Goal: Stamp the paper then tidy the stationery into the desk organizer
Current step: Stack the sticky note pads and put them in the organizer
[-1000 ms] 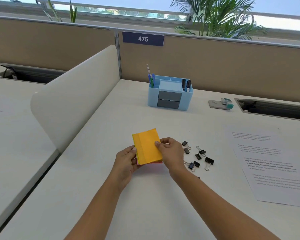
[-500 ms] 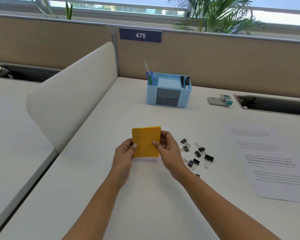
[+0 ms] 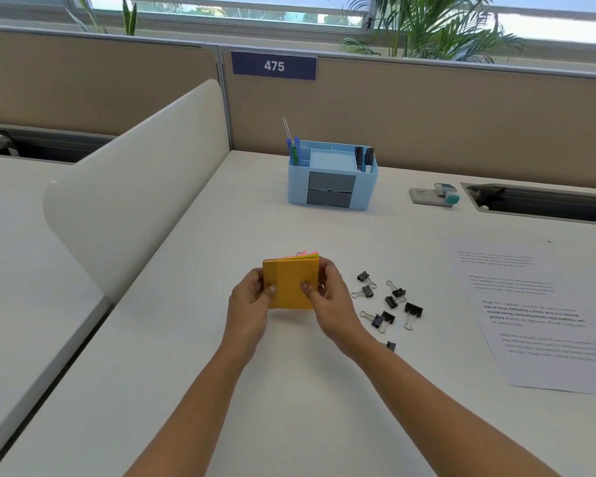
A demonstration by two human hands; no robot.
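Observation:
An orange sticky-note pad with pink and green sheets showing at its top edge is held upright above the desk centre. My left hand grips its left side and my right hand grips its right side. A light blue desk organizer with two grey drawers, pens and markers stands at the back. Several black binder clips lie scattered just right of my right hand. A printed paper lies at the right. A stamp with a teal cap on its grey pad sits right of the organizer.
A curved white divider borders the desk on the left. A tan partition wall labelled 475 runs along the back. A dark cable slot opens in the desk at the back right.
Both hands have lifted the pad off the desk and tipped it upright, squaring it so the coloured sheets show at the top.

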